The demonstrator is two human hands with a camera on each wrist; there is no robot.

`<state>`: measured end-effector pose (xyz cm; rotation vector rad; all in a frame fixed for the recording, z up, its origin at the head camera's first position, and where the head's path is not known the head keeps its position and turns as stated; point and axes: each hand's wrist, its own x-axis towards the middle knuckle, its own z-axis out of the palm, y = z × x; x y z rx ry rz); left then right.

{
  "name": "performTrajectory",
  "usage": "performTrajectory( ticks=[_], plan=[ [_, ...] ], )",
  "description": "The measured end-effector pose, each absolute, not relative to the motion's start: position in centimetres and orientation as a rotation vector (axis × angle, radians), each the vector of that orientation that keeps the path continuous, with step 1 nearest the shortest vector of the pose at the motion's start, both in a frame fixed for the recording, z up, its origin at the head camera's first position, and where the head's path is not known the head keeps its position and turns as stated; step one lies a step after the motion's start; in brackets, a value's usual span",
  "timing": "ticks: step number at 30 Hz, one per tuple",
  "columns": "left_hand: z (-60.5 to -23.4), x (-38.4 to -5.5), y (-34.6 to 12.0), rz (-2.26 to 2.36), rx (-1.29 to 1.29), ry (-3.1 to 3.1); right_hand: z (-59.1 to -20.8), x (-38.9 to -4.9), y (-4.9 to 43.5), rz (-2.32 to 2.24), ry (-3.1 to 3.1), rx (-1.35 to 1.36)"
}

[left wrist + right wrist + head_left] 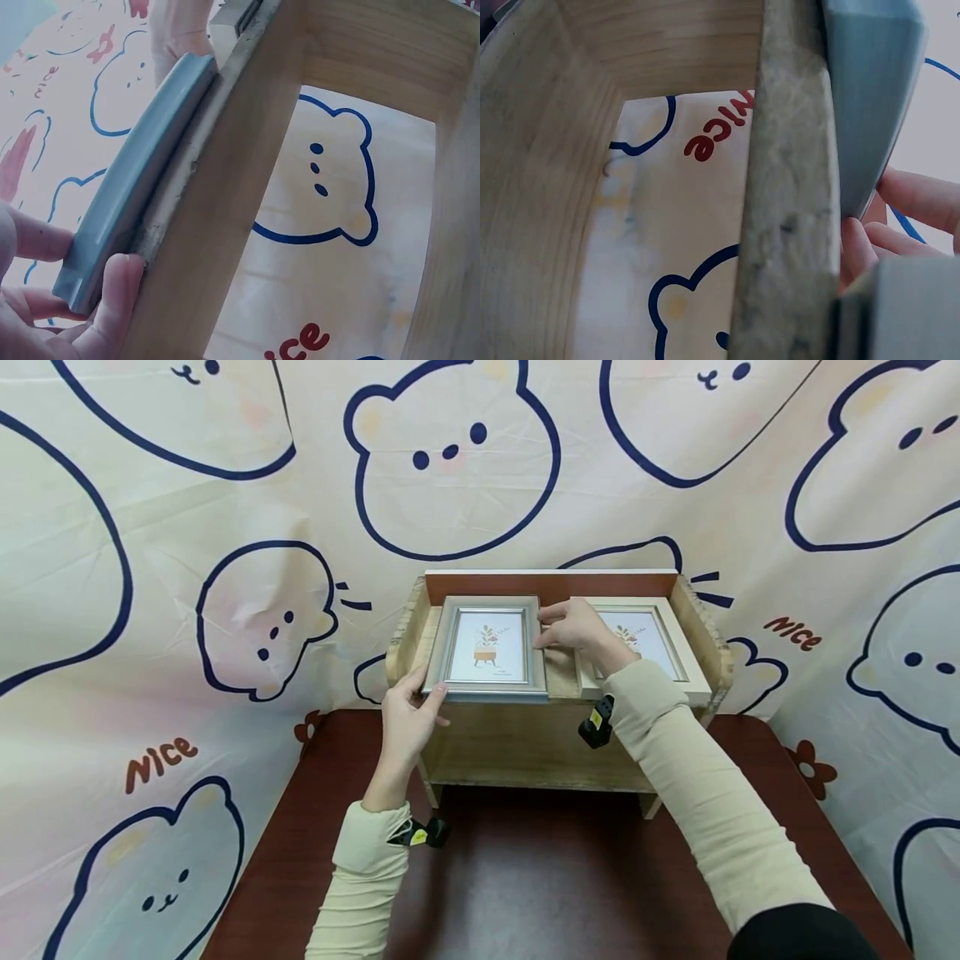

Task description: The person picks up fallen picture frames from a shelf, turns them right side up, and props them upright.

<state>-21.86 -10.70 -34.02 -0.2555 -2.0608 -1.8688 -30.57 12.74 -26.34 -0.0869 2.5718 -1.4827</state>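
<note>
A silver-blue picture frame [538, 647] with a plant print lies face up on the top of a small wooden shelf [525, 747]. My left hand [408, 718] pinches its near left corner; in the left wrist view the fingers [120, 296] and thumb sit on both sides of the blue-grey edge [135, 180]. My right hand [581, 631] holds the right edge, and in the right wrist view its fingers [922, 195] close around the frame's corner. Beside it lies a cream picture frame [686, 647] with a similar print, partly hidden behind my right hand and sleeve.
Raised wooden sides [408, 631] and a brown back panel with a white top edge [551, 573] bound the shelf top. Beneath is an open compartment. The shelf stands on a dark red-brown table [525, 877], against a cartoon-printed cloth [262, 510].
</note>
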Motion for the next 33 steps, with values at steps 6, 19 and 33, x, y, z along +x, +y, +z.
performTrajectory(
  ticks=[6,19,33],
  plan=[
    [-33.8,-21.8,-10.7,-2.038,-0.255,-1.980,-26.4,-30.5,12.8,-1.522,2.580,-0.071],
    [-34.5,-21.9,-11.0,-2.108,-0.239,-1.863,-26.3,-29.6,12.5,-1.889,2.371,-0.038],
    [-34.7,-21.7,-11.2,-1.973,-0.359,-1.930,-26.0,-29.2,13.5,-1.987,2.227,-0.128]
  ],
)
